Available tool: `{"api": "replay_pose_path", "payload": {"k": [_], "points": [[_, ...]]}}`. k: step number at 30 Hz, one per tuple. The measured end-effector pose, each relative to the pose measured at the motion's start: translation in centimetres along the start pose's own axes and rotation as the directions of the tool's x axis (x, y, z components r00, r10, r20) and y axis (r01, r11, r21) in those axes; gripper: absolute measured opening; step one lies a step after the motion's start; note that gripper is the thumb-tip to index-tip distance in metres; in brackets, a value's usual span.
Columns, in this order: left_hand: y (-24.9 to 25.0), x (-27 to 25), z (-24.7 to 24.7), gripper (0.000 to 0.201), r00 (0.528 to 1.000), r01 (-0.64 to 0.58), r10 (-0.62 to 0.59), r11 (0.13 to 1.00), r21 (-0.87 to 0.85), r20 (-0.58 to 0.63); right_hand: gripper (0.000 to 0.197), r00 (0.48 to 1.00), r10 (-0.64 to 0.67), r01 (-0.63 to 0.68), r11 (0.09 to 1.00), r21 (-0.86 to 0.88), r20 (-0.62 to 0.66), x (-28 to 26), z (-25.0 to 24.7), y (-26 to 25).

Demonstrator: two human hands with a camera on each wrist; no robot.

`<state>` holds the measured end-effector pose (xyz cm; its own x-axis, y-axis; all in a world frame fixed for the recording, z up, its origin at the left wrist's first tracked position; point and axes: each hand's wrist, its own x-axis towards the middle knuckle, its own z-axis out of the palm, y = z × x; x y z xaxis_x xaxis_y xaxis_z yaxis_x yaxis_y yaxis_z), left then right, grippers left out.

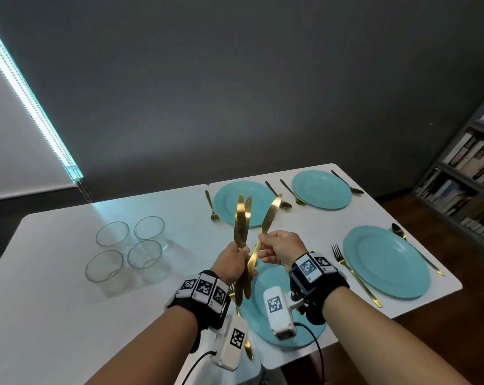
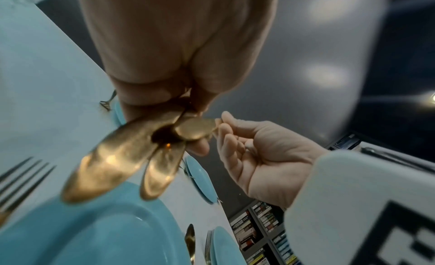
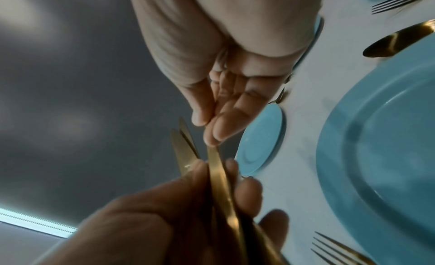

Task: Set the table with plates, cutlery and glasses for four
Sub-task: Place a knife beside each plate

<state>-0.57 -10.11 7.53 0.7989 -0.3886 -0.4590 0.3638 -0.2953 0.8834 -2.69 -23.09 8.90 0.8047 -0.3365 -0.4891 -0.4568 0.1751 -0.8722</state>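
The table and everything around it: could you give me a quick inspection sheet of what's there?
Surface: white table, two tops butted together.
Job's things: four teal plates; each has a gold fork and spoon beside it, though those by the nearest plate are mostly hidden; no knives laid yet; four glasses grouped at the left, away from the plates.
Clutter: nothing seen.
Grips: left hand holds a bundle of gold knives upright; right hand pinches one knife apart from the bundle.
Cables: black leads from the wrist cameras.
Surroundings: dark wall, window blind, bookshelf, wooden floor.
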Motion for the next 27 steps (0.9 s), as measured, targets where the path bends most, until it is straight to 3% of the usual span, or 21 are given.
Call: {"api": "replay_pose_path", "payload": {"k": [6, 8, 10, 12, 15, 17, 20, 23, 27], "points": [[-0.1, 1.9, 1.6, 0.017, 0.996, -0.034, 0.047, 0.985, 0.169, -0.071, 0.018, 0.999, 0.041, -0.042, 0.999, -0.01, -0.011, 1.7, -0.6, 0.2], [0.1, 2.8, 1.1, 0.014, 0.994, -0.028, 0.05, 0.977, 0.211, -0.101, 0.021, 0.999, 0.003, -0.01, 0.982, -0.186, -0.035, 2.2, -0.6, 0.0], [0.4, 4.1, 0.4, 0.012, 0.993, -0.018, 0.046, 0.969, 0.247, -0.108, 0.022, 0.986, -0.147, 0.089, 0.865, -0.494, -0.079, 2.7, -0.7, -0.4], [0.8, 5.3, -0.4, 0.01, 0.994, -0.004, 0.033, 0.961, 0.275, -0.101, 0.012, 0.953, -0.302, 0.19, 0.665, -0.722, -0.027, 3.1, -0.8, -1.0], [2.0, 6.8, -1.1, 0.009, 1.0, -0.011, 0.018, 0.95, 0.312, -0.02, 0.025, 0.902, -0.388, 0.334, 0.358, -0.872, 0.187, 3.7, -0.4, -1.6], [2.9, 7.6, -1.2, 0.011, 0.999, -0.018, 0.001, 0.948, 0.319, 0.053, 0.026, 0.861, -0.438, 0.387, 0.239, -0.891, 0.257, 4.5, -0.2, -2.1], [3.3, 8.6, -1.4, 0.01, 0.992, -0.011, -0.026, 0.954, 0.299, 0.121, 0.026, 0.843, -0.447, 0.395, 0.136, -0.909, 0.299, 5.3, -0.3, -2.1], [3.3, 9.3, -1.5, 0.012, 0.987, -0.019, -0.034, 0.947, 0.321, 0.156, 0.024, 0.867, -0.384, 0.388, 0.12, -0.914, 0.317, 6.0, -0.8, -2.3], [4.1, 11.7, -1.9, 0.018, 0.999, -0.012, -0.002, 0.95, 0.311, 0.045, 0.022, 0.919, -0.272, 0.328, 0.13, -0.936, 0.284, 8.7, -2.2, -3.5]]}}
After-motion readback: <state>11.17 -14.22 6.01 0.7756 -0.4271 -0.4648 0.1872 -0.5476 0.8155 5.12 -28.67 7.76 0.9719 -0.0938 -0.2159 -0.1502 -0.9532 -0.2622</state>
